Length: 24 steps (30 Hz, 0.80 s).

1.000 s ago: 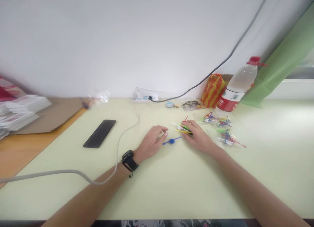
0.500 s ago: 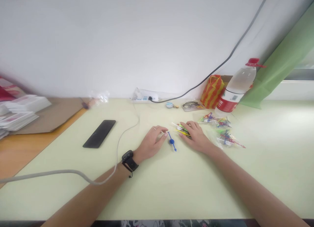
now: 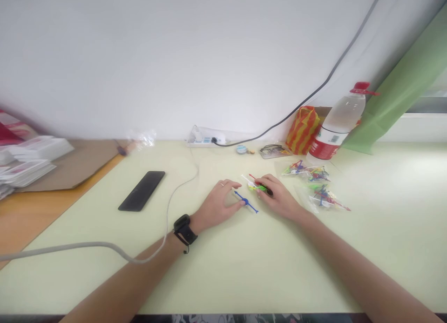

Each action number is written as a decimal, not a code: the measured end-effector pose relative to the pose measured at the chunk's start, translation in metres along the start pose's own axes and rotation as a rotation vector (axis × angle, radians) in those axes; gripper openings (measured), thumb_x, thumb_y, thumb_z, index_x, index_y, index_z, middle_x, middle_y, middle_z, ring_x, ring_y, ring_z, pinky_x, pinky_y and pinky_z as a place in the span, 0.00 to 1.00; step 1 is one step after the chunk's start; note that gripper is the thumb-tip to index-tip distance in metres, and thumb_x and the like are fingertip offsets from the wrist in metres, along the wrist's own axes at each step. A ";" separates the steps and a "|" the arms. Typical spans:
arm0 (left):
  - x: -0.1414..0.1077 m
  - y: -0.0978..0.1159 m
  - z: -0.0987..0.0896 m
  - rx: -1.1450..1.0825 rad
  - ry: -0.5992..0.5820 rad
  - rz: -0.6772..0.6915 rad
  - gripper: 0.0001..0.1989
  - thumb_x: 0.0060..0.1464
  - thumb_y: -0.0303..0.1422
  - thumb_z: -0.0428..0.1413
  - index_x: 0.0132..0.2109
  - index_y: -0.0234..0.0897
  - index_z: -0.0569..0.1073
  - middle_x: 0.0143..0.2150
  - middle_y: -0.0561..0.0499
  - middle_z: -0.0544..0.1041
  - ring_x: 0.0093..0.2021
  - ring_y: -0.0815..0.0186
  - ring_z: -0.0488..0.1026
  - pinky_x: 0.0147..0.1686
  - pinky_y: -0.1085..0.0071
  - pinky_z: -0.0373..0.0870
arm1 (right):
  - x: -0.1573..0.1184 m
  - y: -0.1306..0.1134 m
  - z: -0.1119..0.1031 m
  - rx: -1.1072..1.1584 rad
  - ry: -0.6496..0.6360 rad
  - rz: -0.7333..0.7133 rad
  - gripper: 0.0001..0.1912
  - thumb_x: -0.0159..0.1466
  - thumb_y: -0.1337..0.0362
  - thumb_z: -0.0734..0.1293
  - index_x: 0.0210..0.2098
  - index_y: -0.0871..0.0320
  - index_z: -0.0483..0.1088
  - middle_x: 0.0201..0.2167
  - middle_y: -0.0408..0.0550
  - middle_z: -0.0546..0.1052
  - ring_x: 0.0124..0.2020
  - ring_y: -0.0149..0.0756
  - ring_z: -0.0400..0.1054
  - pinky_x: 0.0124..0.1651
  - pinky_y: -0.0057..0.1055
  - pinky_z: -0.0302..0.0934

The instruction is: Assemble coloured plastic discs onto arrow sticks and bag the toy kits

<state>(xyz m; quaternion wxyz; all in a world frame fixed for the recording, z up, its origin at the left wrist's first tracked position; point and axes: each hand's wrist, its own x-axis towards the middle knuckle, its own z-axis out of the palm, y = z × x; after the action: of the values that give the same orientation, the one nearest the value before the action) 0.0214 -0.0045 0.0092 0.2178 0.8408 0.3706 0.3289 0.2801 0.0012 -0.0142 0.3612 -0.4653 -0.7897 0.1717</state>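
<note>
Has the left hand [image 3: 215,205] loosely open, grasping nothing, with the thumb against the blue arrow piece [image 3: 247,202] on the table [image 3: 223,272] between both hands, seemingly to steady it. Grasps coloured pieces [image 3: 259,187] in the right hand [image 3: 280,198], perhaps to keep them bunched. Farther right, has clear bags [image 3: 310,201] of similar pieces [image 3: 323,194], nearer than a bottle [image 3: 338,125] of clear liquid.

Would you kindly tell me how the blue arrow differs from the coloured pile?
The blue arrow is a single blue piece; the coloured pile mixes red, white, yellow and green. The blue arrow lies at the left hand, nearly all in view, while the right hand partly covers the coloured pile. Both include slim rods.
</note>
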 end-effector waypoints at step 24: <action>0.001 0.001 0.000 0.047 -0.102 0.014 0.19 0.59 0.49 0.63 0.53 0.46 0.76 0.50 0.49 0.81 0.50 0.54 0.75 0.53 0.56 0.69 | -0.006 -0.041 -0.008 0.078 -0.279 -0.083 0.16 0.68 0.53 0.69 0.53 0.49 0.76 0.43 0.50 0.80 0.42 0.44 0.74 0.44 0.39 0.69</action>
<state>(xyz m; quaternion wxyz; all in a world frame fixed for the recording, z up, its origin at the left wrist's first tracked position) 0.0219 -0.0041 0.0103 0.2142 0.8640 0.3607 0.2784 0.2625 -0.0254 0.0139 0.2726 -0.3895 -0.8434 0.2502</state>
